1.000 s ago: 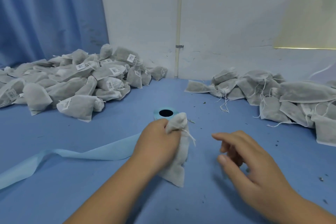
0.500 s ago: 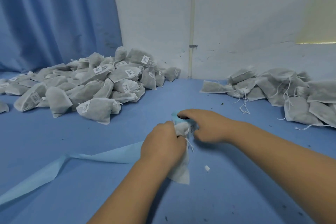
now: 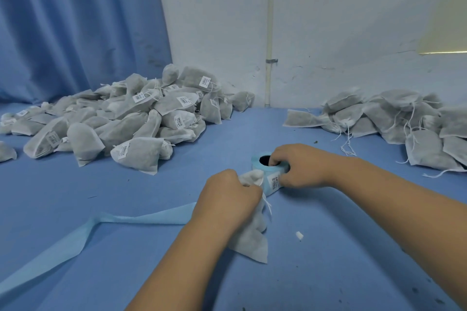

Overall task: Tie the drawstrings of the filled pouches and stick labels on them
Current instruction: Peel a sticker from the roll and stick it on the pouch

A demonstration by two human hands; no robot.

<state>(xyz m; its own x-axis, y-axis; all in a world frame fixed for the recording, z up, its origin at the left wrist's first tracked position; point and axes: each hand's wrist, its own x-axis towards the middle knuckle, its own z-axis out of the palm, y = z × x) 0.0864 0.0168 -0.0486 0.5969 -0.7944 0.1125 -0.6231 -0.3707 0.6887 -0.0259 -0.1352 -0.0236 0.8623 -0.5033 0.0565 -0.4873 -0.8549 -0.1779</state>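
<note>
Head view, catalogue of items.

1. Table (image 3: 75, 197): blue surface, meeting the curtain (image 3: 75, 28) at far left and the white wall (image 3: 341, 20) at far right. A thin pipe (image 3: 270, 33) runs up the wall. Open blue surface lies in a wide lane between the two heaps, and across the near left and near right.
2. Labelled pile (image 3: 141, 118): grey-white pouches with barcode stickers, heaped far left against the curtain, spilling toward the left edge of view.
3. Unlabelled pile (image 3: 394, 118): pouches with loose strings, heaped far right, running out of view on the right.
4. Backing strip (image 3: 126, 219): pale blue ribbon, trailing from behind the left wrist to the near left edge.
5. White scrap (image 3: 299, 235): small, alone on the table, just right of the held pouch.
6. Label roll (image 3: 267, 171): pale blue, at centre, core hole facing up, one label (image 3: 276, 182) showing on its near side.
7. Pouch (image 3: 252, 242): the task piece, centre near, neck up, bottom corner resting on the table, touching the roll's near side; a drawstring (image 3: 267, 206) dangles from the neck.
8. Left hand (image 3: 227, 197): fist closed round the pouch neck, forearm coming in from the near edge.
9. Right hand (image 3: 300, 166): fingers curled over the roll (one fingertip at the core hole), thumb side by the label; forearm entering from the near right. Both hands sit close together, knuckles nearly meeting.
</note>
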